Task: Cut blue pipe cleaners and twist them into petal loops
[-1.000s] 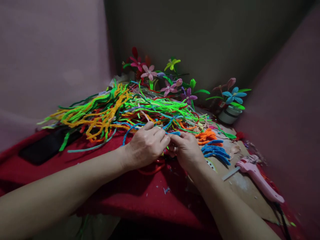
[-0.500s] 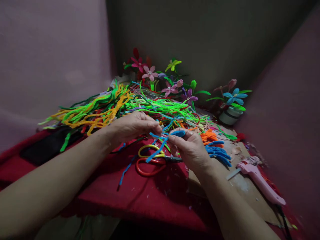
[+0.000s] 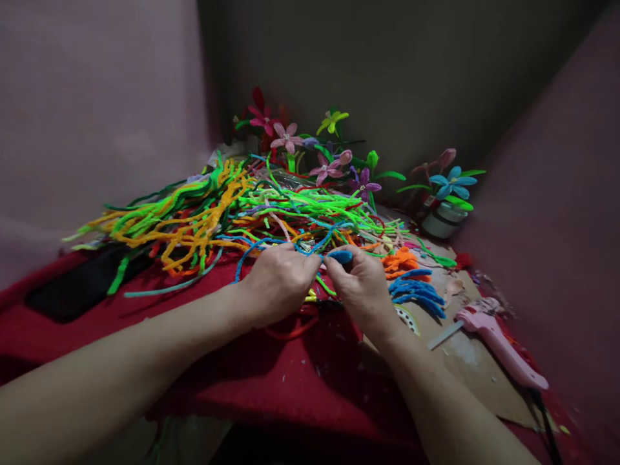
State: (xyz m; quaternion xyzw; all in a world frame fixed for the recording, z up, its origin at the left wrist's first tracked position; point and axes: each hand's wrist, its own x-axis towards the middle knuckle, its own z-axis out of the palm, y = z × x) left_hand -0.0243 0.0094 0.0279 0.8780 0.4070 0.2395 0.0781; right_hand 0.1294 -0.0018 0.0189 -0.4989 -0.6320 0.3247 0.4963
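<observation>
My left hand [image 3: 283, 281] is closed, its thumb and forefinger pinching a blue pipe cleaner close to the other hand's fingertips. My right hand [image 3: 361, 281] grips the same blue pipe cleaner [image 3: 341, 256], which is bent into a rounded petal-like loop above the thumb. The fingertips of both hands almost touch. Below them on the red cloth lie scissors [image 3: 294, 330] with red and yellow handles, mostly covered by my left hand. Several blue pipe cleaner pieces [image 3: 419, 294] and orange ones [image 3: 401, 261] lie bundled right of my right hand.
A heap of coloured pipe cleaners [image 3: 305, 203] spreads behind my hands. Pipe cleaner flowers [image 3: 325, 169] stand at the back, and a blue flower [image 3: 453, 183] rises near a jar [image 3: 443, 221]. A pink glue gun [image 3: 504, 345] rests on cardboard [image 3: 465, 381] at right; a black phone-like slab [image 3: 72, 287] lies left.
My left hand has turned and come down closer to my right hand, now covering most of the scissors. The blue end that hung over the scissors no longer shows.
</observation>
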